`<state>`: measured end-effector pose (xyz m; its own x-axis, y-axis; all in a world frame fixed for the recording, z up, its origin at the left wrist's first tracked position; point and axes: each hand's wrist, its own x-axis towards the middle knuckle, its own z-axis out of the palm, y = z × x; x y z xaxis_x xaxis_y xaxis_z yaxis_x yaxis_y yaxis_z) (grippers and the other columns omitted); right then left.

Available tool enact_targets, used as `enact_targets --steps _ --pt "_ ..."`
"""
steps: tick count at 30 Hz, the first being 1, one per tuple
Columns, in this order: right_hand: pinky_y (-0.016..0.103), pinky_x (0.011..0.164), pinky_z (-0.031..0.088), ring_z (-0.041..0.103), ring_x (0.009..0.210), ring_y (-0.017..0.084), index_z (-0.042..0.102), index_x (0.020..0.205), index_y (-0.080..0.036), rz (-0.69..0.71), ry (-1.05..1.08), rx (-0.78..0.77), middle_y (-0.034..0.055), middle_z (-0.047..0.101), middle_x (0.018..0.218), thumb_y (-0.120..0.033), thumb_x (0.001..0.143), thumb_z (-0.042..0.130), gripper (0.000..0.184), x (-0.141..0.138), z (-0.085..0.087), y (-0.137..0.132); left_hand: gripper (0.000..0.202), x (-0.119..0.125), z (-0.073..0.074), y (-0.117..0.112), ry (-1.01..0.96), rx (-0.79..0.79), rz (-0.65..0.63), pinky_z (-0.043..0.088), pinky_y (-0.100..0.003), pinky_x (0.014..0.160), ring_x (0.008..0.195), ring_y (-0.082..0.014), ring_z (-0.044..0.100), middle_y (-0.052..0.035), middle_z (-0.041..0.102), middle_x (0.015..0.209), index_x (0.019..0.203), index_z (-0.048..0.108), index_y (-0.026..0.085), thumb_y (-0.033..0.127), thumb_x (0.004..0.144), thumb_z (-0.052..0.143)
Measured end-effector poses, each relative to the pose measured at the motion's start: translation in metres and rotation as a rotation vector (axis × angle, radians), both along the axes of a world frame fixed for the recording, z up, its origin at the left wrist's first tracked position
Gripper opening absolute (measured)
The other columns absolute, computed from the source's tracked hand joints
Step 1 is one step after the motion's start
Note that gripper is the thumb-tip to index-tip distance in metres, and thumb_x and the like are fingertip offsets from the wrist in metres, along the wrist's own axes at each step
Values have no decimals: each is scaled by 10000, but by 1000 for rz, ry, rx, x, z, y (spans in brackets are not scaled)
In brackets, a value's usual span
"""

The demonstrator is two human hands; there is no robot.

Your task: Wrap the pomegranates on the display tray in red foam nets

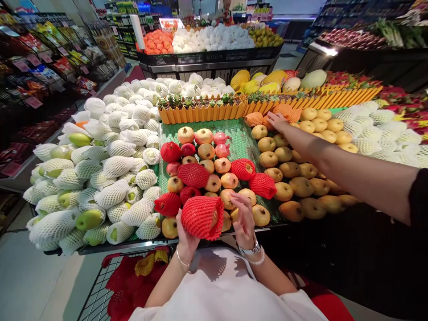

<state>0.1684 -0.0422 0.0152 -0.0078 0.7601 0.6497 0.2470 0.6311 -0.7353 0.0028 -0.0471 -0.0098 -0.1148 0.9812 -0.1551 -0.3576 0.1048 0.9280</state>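
Low over the front edge of the display, my left hand (187, 235) is closed around a pomegranate in a red foam net sleeve (202, 216). The sleeve's open end faces right, and a bit of the fruit shows inside. My right hand (244, 222) is just right of it, empty, fingers apart and raised. Beyond both hands, bare pomegranates (206, 151) and several red-sleeved ones (193, 174) lie in rows on a green mat (240, 133).
From the right, a co-worker's hand (278, 121) reaches to orange foam nets (288, 113) beside brown pears (290, 169). White-netted fruit (117, 160) is piled at left. An orange picket planter (200, 115) crosses behind. Below left is a shopping cart (96, 285) holding red nets (130, 285).
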Motion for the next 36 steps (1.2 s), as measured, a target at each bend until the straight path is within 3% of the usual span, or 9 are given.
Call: enact_targets --steps 3,5,12,17,21,25,29,33,36 --pt "606 1135 287 334 1390 398 320 1479 -290 92 78 8 111 314 1515 -736 755 580 889 -10 -13 0 700 3 4 -2 -209 -73 103 528 -440 972 1165 -297 618 -87 702 1156 1219 627 244 771 816 404" --pt "572 1097 353 370 1369 412 272 1492 -291 129 133 -45 120 344 1507 -684 678 699 1000 -20 -18 -1 655 8 9 -4 -340 -51 142 490 -432 1022 1236 -309 566 -89 665 1236 1232 606 242 712 780 543" --pt "467 1009 456 576 1155 262 643 949 -224 -115 704 -198 52 604 1079 -377 878 556 190 -44 -13 0 744 27 17 -9 -324 153 44 375 -451 1134 1383 -338 408 -118 487 1458 1320 523 255 658 714 680" --pt "385 1006 434 585 1004 175 643 836 -217 -198 806 -244 21 587 931 -340 884 566 153 -48 -11 6 632 32 24 -3 -403 144 194 352 -435 1142 1414 -289 373 -89 427 1515 1353 484 292 650 835 543" --pt "363 975 442 587 1006 175 646 847 -222 -170 891 -321 16 623 936 -309 871 577 113 -48 -11 8 780 31 24 -4 -438 119 151 387 -462 1109 1366 -326 430 -124 503 1444 1342 506 254 774 761 510" --pt "401 1027 413 594 1076 216 673 894 -200 -50 923 -446 47 666 1053 -278 839 535 168 -41 -4 9 683 32 14 -5 -268 150 141 411 -469 1076 1300 -331 490 -129 547 1375 1270 549 240 684 754 600" --pt "398 1130 335 508 1262 225 672 1088 -223 49 974 -642 48 611 1282 -445 880 527 336 -35 -1 13 457 30 2 -5 31 241 221 365 -485 1098 1270 -307 506 -114 554 1342 1188 582 236 506 821 601" --pt "416 1105 388 567 1203 234 667 1103 -236 338 1147 -957 38 672 1186 -475 786 653 397 -36 -4 20 438 24 -2 -5 368 504 254 385 -525 1059 1246 -331 511 -129 564 1298 1091 620 221 566 822 585" --pt "400 1089 414 618 1122 235 711 955 -193 362 1204 -950 47 711 1086 -464 744 685 345 -39 -4 22 483 25 4 -1 417 614 277 406 -535 1035 1220 -329 534 -128 572 1273 1127 584 236 592 802 609"
